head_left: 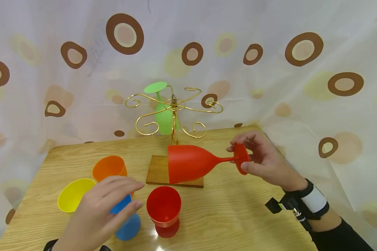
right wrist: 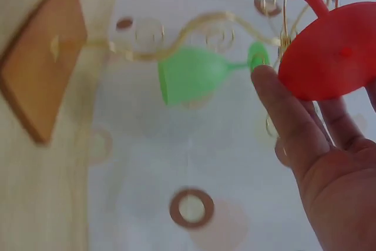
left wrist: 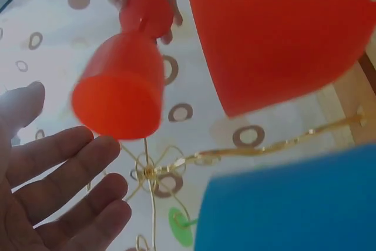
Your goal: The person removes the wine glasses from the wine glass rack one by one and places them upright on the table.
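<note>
A: Head view. Principal item?
B: One red goblet [head_left: 191, 164], on its side in the air, mouth to the left, in front of a gold stand [head_left: 174, 101]. Right hand [head_left: 264, 158]: thumb and fingers pinching the goblet's foot. Left hand [head_left: 103, 209]: fingers loosely extended, thumb apart, nothing held.
A: Remaining stock?
B: One green goblet [head_left: 164, 120], upside down, its foot up among the stand's curled arms. One wooden base [head_left: 157, 170] beneath the stand. On the table [head_left: 238, 216]: one yellow goblet [head_left: 72, 197], one orange goblet [head_left: 110, 167], one blue goblet [head_left: 128, 226] and a second red goblet [head_left: 164, 205], this last upright.
A: Left wrist view?
B: Pinched goblet, mouth toward the camera, bowl apart from the left palm. Large red and blue bowls at the right side, cropped.
A: Right wrist view?
B: Red foot, underside showing, against the fingers; thumb's place cannot be told here.
A: Step in hand?
B: By judgement, bringing the pinched goblet to the stand, mouth down like the green one.
A: Next move calls for?
B: Probably tipping the mouth further down, then guiding the stem into a vacant curl, fingers clear of the wire.
</note>
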A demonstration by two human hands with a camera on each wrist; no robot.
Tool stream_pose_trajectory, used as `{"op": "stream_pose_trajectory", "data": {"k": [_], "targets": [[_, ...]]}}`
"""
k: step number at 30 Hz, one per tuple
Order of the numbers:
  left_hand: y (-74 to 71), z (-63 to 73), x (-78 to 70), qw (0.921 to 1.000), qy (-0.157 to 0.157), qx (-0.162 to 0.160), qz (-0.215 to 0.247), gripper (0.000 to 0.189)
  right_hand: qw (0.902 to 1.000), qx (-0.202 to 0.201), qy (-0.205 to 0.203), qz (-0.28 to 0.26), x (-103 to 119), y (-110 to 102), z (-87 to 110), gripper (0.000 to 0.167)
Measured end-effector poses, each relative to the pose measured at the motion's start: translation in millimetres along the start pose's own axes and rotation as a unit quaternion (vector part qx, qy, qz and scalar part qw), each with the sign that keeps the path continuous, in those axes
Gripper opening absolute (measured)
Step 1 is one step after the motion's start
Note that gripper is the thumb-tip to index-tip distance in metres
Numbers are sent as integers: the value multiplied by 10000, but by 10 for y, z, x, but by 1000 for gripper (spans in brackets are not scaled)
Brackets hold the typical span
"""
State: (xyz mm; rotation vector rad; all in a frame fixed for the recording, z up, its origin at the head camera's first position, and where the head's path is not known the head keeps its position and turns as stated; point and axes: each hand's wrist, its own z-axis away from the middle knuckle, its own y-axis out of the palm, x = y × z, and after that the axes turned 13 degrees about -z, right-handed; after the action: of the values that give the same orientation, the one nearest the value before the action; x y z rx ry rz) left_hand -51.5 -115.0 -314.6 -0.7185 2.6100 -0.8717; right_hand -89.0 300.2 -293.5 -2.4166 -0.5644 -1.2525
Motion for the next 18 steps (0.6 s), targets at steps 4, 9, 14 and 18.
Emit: {"op": "stream_pose_trajectory", "data": {"k": [4, 9, 14, 18], "targets": [[92, -72, -58, 9995, 107, -90, 292, 40, 9950, 203, -538, -817, -148, 212, 40, 42], [156, -145, -105, 9986, 200, -270, 400, 40, 9873, 107, -667, -1435, -276, 401, 88, 41], [213, -197, -136, 9963, 371, -689, 362, 29, 9807, 60, -484, -1895, -363, 517, 149, 39], [253, -211, -149, 9930, 445, -971, 497, 29, 9761, 139, -415, -2130, -447, 585, 192, 40]]}}
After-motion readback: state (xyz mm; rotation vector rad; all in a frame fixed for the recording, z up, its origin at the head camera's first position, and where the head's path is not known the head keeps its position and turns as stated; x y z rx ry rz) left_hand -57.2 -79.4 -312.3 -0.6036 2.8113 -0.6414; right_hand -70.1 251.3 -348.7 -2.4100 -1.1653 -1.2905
